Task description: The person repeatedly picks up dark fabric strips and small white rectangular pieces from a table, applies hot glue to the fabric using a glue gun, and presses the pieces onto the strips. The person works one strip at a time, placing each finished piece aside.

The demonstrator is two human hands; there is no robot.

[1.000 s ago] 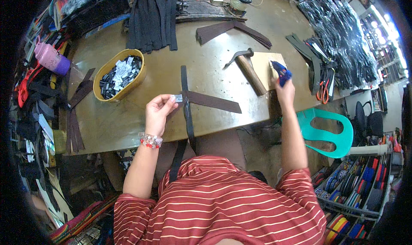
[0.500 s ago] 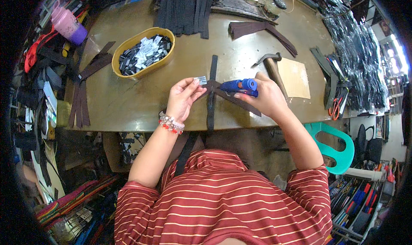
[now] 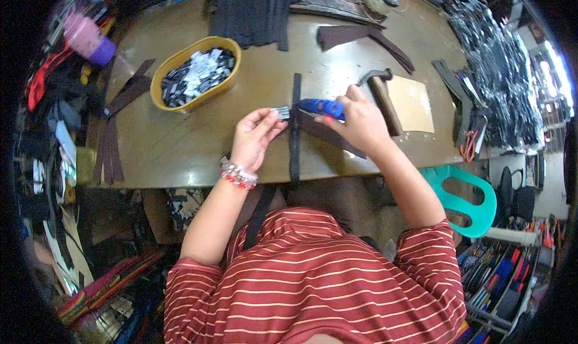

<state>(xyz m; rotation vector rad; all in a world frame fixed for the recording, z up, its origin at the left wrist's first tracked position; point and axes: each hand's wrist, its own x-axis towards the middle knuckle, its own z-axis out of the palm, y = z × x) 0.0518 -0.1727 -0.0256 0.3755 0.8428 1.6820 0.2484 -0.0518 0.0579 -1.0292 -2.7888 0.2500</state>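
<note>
My left hand (image 3: 256, 134) pinches a small pale label with dark marks (image 3: 280, 112) between thumb and fingertips. In my right hand (image 3: 360, 119) is a blue glue gun (image 3: 323, 107), its tip pointing left towards the label. Between the hands, a narrow black strap (image 3: 295, 145) runs up the table and hangs over the near edge. A dark brown strip (image 3: 331, 136) lies slantwise from the strap under my right hand. Whether the gun's tip touches the strap I cannot tell.
A yellow oval tub (image 3: 158, 92) of black and white labels stands left. On the right are a hammer (image 3: 384, 106) and a tan board (image 3: 412, 105). Brown strips (image 3: 110, 140) lie at the left, black strips (image 3: 251, 16) at the back. A green stool (image 3: 485, 214) stands beyond the near edge.
My right hand has brought the glue gun left, closer to the black strap and the label. My left hand keeps its pinch on the label. The whole view has shifted slightly.
</note>
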